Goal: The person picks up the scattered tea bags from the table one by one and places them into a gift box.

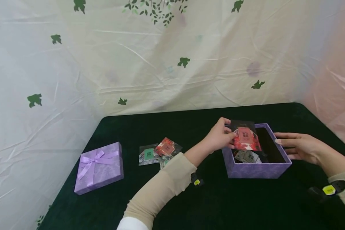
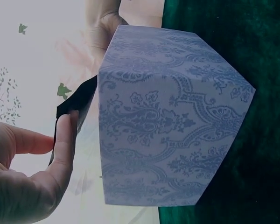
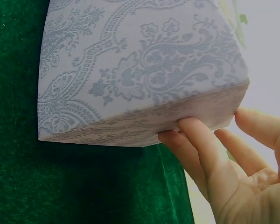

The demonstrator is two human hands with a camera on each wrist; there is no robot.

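Note:
A flat black-and-red packet (image 1: 245,135) with a red label is pinched between the thumb and fingers of my left hand (image 1: 218,135). It hangs over the open purple patterned box (image 1: 256,171), where a black-and-grey packet (image 1: 248,156) lies inside. The left wrist view shows the held packet (image 2: 79,102) edge-on, beside the box wall (image 2: 163,126). My right hand (image 1: 303,147) touches the box's right side with mostly straight fingers. In the right wrist view, its fingertips (image 3: 189,123) rest against the box wall (image 3: 144,60), with the thumb at the edge.
Left of the box, several overlapping packets (image 1: 149,155) with green and red labels lie on the dark green tablecloth (image 1: 207,204). A purple lid (image 1: 107,167) with a ribbon bow sits at the table's left. A leaf-patterned white curtain (image 1: 161,80) stands behind.

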